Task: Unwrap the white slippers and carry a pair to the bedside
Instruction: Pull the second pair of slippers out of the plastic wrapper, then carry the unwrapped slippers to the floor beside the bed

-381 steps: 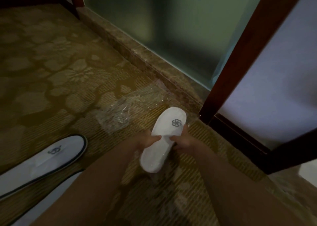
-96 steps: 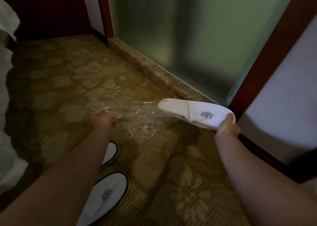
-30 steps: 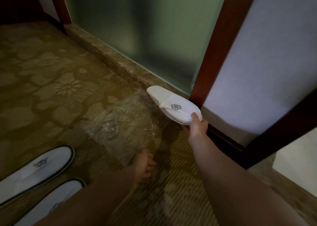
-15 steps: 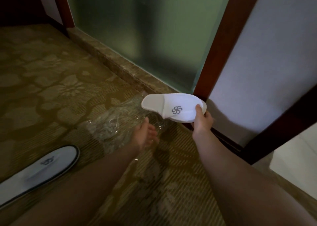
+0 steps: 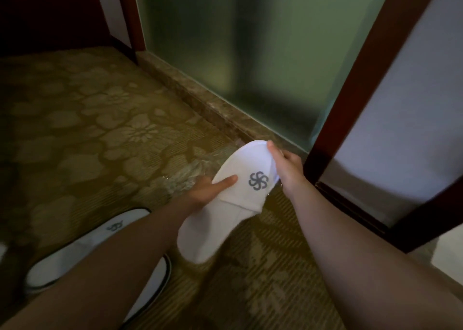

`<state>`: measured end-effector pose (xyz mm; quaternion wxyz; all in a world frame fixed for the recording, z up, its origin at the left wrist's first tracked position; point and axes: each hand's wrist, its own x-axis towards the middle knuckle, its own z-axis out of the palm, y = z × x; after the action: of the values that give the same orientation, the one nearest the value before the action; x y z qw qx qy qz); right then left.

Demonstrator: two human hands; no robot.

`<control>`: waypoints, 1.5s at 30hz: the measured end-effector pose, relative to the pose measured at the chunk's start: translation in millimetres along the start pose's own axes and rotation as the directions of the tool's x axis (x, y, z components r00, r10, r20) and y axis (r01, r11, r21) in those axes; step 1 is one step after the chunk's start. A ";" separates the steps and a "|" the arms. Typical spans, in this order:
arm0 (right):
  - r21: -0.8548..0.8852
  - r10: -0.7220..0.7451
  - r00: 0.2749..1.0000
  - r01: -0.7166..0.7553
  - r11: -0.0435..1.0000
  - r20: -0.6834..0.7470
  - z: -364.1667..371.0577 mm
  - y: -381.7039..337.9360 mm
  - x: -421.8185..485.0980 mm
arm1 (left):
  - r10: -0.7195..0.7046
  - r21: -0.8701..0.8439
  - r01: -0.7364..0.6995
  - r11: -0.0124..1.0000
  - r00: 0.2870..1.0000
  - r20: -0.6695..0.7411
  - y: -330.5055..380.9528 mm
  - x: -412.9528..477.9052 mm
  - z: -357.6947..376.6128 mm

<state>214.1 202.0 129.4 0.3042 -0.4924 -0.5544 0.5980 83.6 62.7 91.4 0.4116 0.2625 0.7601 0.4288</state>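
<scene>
Scene: carpeted floor (image 5: 105, 134) beside a frosted glass panel (image 5: 250, 53) with a dark wood frame (image 5: 360, 78); dim light.
Task item: white slippers (image 5: 225, 201), seemingly a stacked pair (couldn't confirm two layers), were held in the air above the carpet, logo side up.
Long axis: ran diagonally, toe end up-right toward the glass, heel end down-left toward the person.
Right hand (image 5: 288, 166): closed on the toe end, thumb over the top edge, fingers hidden beneath.
Left hand (image 5: 208, 191): was at the slipper's left edge near mid-length, one finger laid flat on the upper beside the logo, the rest tucked under; a supporting hold, not a full clamp.
Nearer hand: both were touching; right had the firmer hold, left was closer to the heel half.
Wrapper: clear plastic film (image 5: 185, 176) lay crumpled on the carpet just behind the left hand, apart from the slippers.
Other: two black-trimmed slippers (image 5: 100, 242) lay on the floor lower left, partly hidden by the left forearm.
Step judged: unwrapping looked done; the carry to the bedside not yet begun.
Next move needs: one hand taking the pair around the middle, so the layers don't slide apart.
Bedside: not in view.
</scene>
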 end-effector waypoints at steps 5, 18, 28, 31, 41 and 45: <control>0.003 0.027 0.999 -0.027 1.000 0.043 35.7 -9.4 -8.5 | 0.030 -0.192 -0.030 0.981 1.000 0.001 0.3 -4.1 -15.8; -0.061 0.016 0.934 0.006 0.998 0.356 116.3 23.9 -15.5 | -0.262 -0.657 -0.050 0.752 0.892 -0.369 -26.6 18.4 -49.9; -0.010 0.268 0.872 -0.289 0.957 0.410 130.9 48.0 -13.1 | -0.241 -0.550 0.073 0.832 0.941 -0.239 -58.1 26.4 -58.4; 0.039 0.282 0.855 -0.331 0.943 0.436 136.0 53.9 -12.1 | -0.265 -0.610 0.142 0.779 0.957 -0.116 -70.0 29.1 -62.2; -0.199 0.069 0.984 -0.036 0.979 0.162 139.9 85.8 -62.9 | -0.526 -0.660 0.296 0.690 0.832 -0.178 -122.8 -28.3 -70.7; -0.223 0.068 0.979 -0.024 0.974 0.190 115.5 74.4 -104.4 | -0.545 -0.634 0.320 0.704 0.816 -0.194 -102.8 -75.4 -98.3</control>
<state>155.1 50.2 72.5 0.1777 -0.4743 -0.6330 0.5856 34.6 -87.7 61.2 0.4113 -0.1488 0.6978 0.5672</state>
